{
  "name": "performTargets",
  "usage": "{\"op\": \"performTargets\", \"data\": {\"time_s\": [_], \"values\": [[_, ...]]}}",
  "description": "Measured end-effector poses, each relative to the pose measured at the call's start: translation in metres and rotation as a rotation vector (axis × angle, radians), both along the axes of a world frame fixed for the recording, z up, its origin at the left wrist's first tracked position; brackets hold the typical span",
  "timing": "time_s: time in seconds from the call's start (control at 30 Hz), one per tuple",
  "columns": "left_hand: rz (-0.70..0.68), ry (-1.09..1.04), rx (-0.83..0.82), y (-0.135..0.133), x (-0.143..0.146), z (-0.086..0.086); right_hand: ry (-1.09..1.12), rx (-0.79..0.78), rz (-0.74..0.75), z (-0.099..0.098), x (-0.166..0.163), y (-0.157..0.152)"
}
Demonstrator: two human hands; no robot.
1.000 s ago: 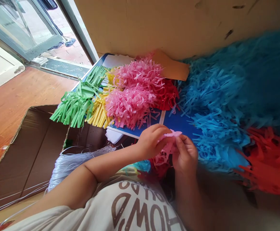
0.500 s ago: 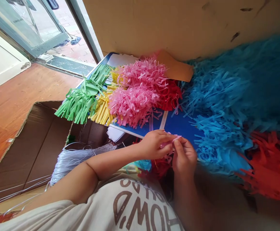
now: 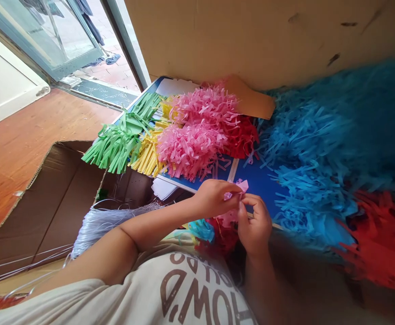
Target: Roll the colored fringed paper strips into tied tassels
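Observation:
Over the table's near edge, my left hand (image 3: 216,197) is closed on a piece of pink tissue paper (image 3: 241,185), which sticks up past the fingers. My right hand (image 3: 256,225) pinches the same paper from the other side, thumb against forefinger, and the two hands touch. More pink paper hangs below them. Just beyond lie two fluffy heaps of pink tissue fringe (image 3: 192,146), with red fringe (image 3: 241,137) beside them. Against my shirt, partly under the left wrist, is a bunch of blue tissue (image 3: 201,229) with red tissue (image 3: 221,237) next to it.
The blue table (image 3: 251,178) also bears green fringe (image 3: 116,146), yellow fringe (image 3: 150,153) and a brown card (image 3: 250,99). Large blue fringe piles (image 3: 312,135) and red fringe (image 3: 383,243) lie at right. An open cardboard box (image 3: 58,194) and a white string bundle (image 3: 99,225) are at left.
My right hand has shifted slightly left and down, closer to my left hand. The pink paper now stands up above the fingers, and more of it shows below. The view has shifted slightly.

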State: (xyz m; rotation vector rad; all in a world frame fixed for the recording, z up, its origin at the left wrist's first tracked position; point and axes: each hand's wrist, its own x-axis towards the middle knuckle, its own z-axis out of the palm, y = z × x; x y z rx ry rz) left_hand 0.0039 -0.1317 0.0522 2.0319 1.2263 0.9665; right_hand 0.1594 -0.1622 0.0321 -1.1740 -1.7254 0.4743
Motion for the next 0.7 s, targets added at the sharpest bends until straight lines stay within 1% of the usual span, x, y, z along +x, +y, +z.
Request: {"op": "performTargets", "data": {"time_s": [0.17, 0.33, 0.53, 0.63, 0.7], "values": [[0.014, 0.067, -0.028, 0.006, -0.001, -0.004, 0.013, 0.02, -0.001, -0.001, 0.004, 0.0], [0.033, 0.059, -0.013, 0.01, -0.002, -0.002, 0.119, 0.008, -0.113, -0.006, -0.001, 0.001], [0.081, 0.097, 0.083, 0.007, 0.002, -0.007, 0.018, -0.007, -0.244, -0.012, -0.013, 0.012], [0.081, 0.058, 0.159, 0.006, 0.003, -0.009, -0.029, 0.005, -0.24, -0.015, -0.013, 0.023], [0.07, 0.004, 0.215, 0.006, 0.004, -0.009, -0.062, 0.017, -0.202, -0.017, -0.013, 0.032]]}}
